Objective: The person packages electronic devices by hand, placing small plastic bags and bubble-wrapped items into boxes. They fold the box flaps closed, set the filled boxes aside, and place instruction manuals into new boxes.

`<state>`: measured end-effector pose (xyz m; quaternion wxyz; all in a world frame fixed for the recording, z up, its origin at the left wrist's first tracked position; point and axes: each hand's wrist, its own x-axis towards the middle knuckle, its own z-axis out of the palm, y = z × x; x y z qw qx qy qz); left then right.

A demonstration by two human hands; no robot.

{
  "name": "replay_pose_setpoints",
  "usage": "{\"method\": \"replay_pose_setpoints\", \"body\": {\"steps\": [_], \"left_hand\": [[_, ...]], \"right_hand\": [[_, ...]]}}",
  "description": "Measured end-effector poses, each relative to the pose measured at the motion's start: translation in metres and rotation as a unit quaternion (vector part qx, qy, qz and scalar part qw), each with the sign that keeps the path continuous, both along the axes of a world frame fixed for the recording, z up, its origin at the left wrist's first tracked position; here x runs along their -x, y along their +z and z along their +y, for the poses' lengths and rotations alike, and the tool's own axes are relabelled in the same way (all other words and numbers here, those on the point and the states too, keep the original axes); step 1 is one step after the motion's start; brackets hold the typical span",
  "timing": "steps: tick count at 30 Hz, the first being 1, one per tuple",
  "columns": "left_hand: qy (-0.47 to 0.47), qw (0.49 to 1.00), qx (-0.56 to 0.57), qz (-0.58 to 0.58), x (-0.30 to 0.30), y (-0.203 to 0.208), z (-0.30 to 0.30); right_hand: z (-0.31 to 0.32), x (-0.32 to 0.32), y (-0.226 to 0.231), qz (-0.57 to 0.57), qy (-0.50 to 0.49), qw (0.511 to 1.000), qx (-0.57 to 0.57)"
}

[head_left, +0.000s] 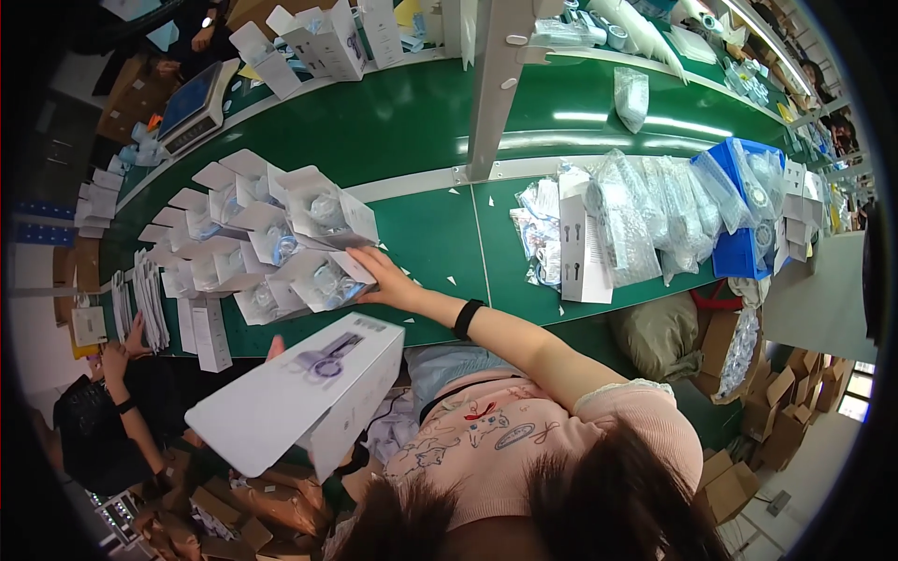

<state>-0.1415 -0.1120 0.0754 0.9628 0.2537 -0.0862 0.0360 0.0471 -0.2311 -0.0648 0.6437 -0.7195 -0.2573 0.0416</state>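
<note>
Left fingers point(276, 348) are holding a white carton point(309, 374) that hides most of that hand, so no clue how solid the grip is. If it's loose, that tilted carton could slip. Right hand point(388, 283) touches the corner of an open box point(323, 292), more boxes point(257, 218) just beyond its fingers; can't tell if they're pinching. Too hard a push might shift the bunch. Right forearm point(528, 346) reaches across the body.
</note>
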Motion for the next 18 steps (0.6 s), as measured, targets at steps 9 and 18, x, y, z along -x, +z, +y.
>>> {"method": "replay_pose_setpoints", "body": {"steps": [9,18], "left_hand": [[-0.008,0.993,-0.11,0.051,-0.146,-0.006,-0.099],[0.152,0.718,-0.668,-0.126,-0.182,-0.085,-0.145]], "right_hand": [[-0.22,0.025,0.093,-0.189,-0.405,0.808,0.385],[-0.318,0.051,0.058,0.098,-0.443,0.752,0.478]]}}
